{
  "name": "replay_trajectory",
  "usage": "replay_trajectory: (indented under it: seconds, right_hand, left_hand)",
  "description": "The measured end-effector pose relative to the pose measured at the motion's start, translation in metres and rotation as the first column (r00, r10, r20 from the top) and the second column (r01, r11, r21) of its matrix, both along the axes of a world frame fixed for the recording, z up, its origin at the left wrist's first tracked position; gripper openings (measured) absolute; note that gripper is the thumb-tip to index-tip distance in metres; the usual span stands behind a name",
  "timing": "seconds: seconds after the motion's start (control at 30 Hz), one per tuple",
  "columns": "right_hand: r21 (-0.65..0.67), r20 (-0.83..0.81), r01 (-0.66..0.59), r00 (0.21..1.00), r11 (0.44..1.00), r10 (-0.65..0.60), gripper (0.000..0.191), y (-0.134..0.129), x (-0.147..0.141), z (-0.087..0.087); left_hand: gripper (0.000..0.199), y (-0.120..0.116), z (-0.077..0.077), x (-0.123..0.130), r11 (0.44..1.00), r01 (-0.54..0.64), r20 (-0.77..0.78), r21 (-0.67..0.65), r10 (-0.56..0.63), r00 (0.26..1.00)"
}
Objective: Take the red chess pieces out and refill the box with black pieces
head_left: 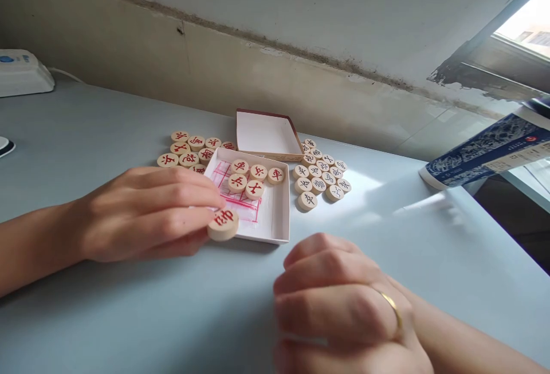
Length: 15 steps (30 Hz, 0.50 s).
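Note:
My left hand (pixel 158 213) pinches a round wooden xiangqi piece (pixel 223 225) with a red character, at the near left edge of a white box (pixel 280 219). Inside that box lie several red-marked pieces (pixel 254 189) on a folded sheet with pink lines (pixel 249 213). Nearer the camera, my right hand (pixel 344 305) is curled with a gold ring on one finger; whether anything is inside its fingers is hidden. Red-marked pieces (pixel 189 159) are grouped left of the box, partly behind my left hand. Black-marked pieces (pixel 318 170) are gathered to its right.
Behind the white box, the box lid (pixel 266 133) rests with its white inside showing. A blue patterned cylinder (pixel 494 145) lies at the table's right edge. At the far left is a white device (pixel 26 73) with a cable. A wall borders the table (pixel 150 317) at the back.

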State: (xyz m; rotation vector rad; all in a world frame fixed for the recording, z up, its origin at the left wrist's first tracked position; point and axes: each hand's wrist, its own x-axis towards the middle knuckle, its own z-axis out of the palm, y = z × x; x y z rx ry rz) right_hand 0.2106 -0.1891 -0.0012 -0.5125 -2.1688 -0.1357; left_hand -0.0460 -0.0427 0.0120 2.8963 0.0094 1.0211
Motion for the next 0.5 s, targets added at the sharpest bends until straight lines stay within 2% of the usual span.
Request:
replay_trajectory:
  seconds: [0.03, 0.07, 0.1, 0.17, 0.2, 0.27, 0.33, 0.4, 0.43, 0.5]
  right_hand:
    - [0.004, -0.061, 0.036, 0.997, 0.999, -0.036, 0.030, -0.001, 0.000, 0.002]
    - [0.011, -0.045, 0.049, 0.998, 0.999, -0.048, 0.028, 0.000, -0.001, 0.003]
    - [-0.046, 0.081, 0.087, 0.993, 0.995, -0.083, 0.023, 0.001, -0.001, 0.004]
    - [-0.098, 0.198, 0.176, 0.968, 0.980, -0.154, 0.017, 0.006, -0.001, 0.004]
    - [-0.116, 0.204, 0.230, 0.958, 0.966, -0.204, 0.015, 0.009, -0.001, 0.003]
    - [-0.121, 0.137, 0.291, 0.952, 0.949, -0.274, 0.011, 0.013, -0.002, 0.000]
    - [-0.122, 0.087, 0.312, 0.949, 0.942, -0.303, 0.009, 0.014, -0.003, -0.003]
    - [-0.126, 0.092, 0.319, 0.947, 0.939, -0.309, 0.009, 0.013, -0.004, -0.004]
    - [-0.136, 0.112, 0.325, 0.943, 0.936, -0.312, 0.010, 0.012, -0.004, -0.004]
    - [-0.147, 0.153, 0.342, 0.935, 0.928, -0.320, 0.011, 0.012, -0.003, -0.003]
  left_hand:
    - [0.008, 0.002, -0.001, -0.002, 0.999, 0.002, 0.018, 0.047, -0.003, 1.000]
    - [0.009, 0.005, -0.002, -0.004, 0.998, -0.047, 0.026, 0.049, 0.045, 0.999]
    - [0.010, 0.008, -0.003, -0.005, 0.993, -0.097, 0.046, 0.063, 0.094, 0.995]
    - [0.012, 0.014, -0.003, -0.007, 0.955, -0.289, 0.080, 0.064, 0.284, 0.955]
    - [0.013, 0.018, -0.001, -0.007, 0.918, -0.390, 0.094, 0.070, 0.383, 0.919]
    - [0.021, 0.025, 0.002, -0.008, 0.804, -0.589, 0.105, 0.079, 0.581, 0.807]
    - [0.031, 0.035, 0.006, -0.012, 0.643, -0.763, 0.055, 0.065, 0.761, 0.646]
    - [0.036, 0.047, 0.007, -0.019, 0.498, -0.863, -0.052, 0.083, 0.867, 0.495]
    - [0.037, 0.054, 0.007, -0.024, 0.463, -0.880, -0.105, 0.109, 0.886, 0.453]
    - [0.038, 0.066, 0.004, -0.034, 0.439, -0.883, -0.169, 0.163, 0.895, 0.414]
